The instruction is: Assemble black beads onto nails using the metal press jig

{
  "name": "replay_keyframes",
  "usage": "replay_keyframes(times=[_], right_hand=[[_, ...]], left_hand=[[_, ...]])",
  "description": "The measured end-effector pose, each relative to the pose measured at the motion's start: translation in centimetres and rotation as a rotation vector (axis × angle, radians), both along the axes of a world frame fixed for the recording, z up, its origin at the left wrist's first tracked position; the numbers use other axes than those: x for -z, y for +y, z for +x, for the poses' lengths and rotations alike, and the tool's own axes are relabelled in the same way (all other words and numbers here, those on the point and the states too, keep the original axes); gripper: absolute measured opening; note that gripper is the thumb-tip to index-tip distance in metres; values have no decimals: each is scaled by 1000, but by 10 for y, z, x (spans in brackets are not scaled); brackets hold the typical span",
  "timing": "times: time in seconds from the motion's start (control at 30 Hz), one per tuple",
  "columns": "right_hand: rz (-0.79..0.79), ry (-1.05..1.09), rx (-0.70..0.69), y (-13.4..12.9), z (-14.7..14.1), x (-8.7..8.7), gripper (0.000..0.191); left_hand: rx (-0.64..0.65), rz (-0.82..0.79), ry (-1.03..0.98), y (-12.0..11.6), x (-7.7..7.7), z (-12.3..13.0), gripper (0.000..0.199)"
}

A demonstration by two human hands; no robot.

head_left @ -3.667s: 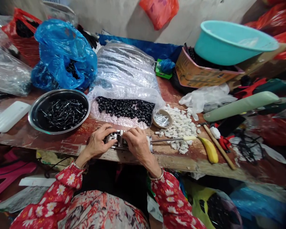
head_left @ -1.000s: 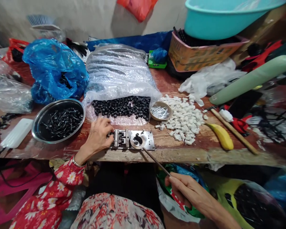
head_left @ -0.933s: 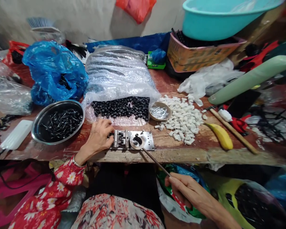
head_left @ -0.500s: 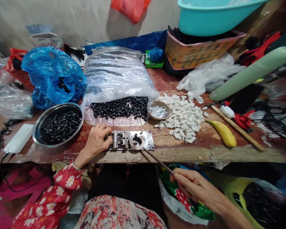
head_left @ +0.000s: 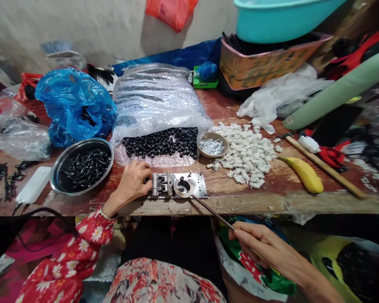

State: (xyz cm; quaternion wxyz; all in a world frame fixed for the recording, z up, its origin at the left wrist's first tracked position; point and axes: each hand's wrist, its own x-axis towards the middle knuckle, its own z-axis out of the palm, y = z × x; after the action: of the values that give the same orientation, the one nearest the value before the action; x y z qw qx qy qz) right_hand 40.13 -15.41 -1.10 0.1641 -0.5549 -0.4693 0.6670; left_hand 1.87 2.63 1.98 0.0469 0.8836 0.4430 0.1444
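Observation:
A small metal jig (head_left: 194, 180) lies at the table's front edge, with a clamp-like block (head_left: 160, 184) on its left and a round ring (head_left: 183, 187) on its plate. My left hand (head_left: 133, 180) rests against the jig's left end, fingers curled in. Whatever they pinch there is hidden. From the ring a thin metal lever (head_left: 212, 211) slants down to the right past the edge. My right hand (head_left: 261, 242) is closed around its outer end. Behind the jig spreads a heap of small black round parts (head_left: 164, 144).
Left of my left hand stands a steel bowl (head_left: 82, 166) of black-headed nails. A small bowl of nails (head_left: 213, 145) sits beside a pile of white clips (head_left: 249, 155). Farther right lie a banana (head_left: 303, 174) and a wooden-handled hammer (head_left: 328, 168). A large plastic bag (head_left: 161, 92) fills the back.
The whole view has shifted slightly, so things sit a little farther right. Both hands keep their places on the jig and lever, with no clear movement.

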Motion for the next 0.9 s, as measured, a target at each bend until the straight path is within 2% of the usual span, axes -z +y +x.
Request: replay_keyframes(times=[0.13,0.33,0.53,0.73,0.9], right_hand=[[11,17,12,0,-1,-2,59],[24,29,2,1,-2,-4,59],[-3,55,16,1,-2,-2,58],[-3,23,12,3,-4,-5,60],[-6,37,16,1,-2,-2,59]], left_hand=[[30,-36,-109,2,6,-3,6],[28,10,-297,-2,11,-6,7],[85,26,-249,-3,12,4,13],[44,39,-182,-2,10,5,16],[69,54,-106,-6,6,5,15]])
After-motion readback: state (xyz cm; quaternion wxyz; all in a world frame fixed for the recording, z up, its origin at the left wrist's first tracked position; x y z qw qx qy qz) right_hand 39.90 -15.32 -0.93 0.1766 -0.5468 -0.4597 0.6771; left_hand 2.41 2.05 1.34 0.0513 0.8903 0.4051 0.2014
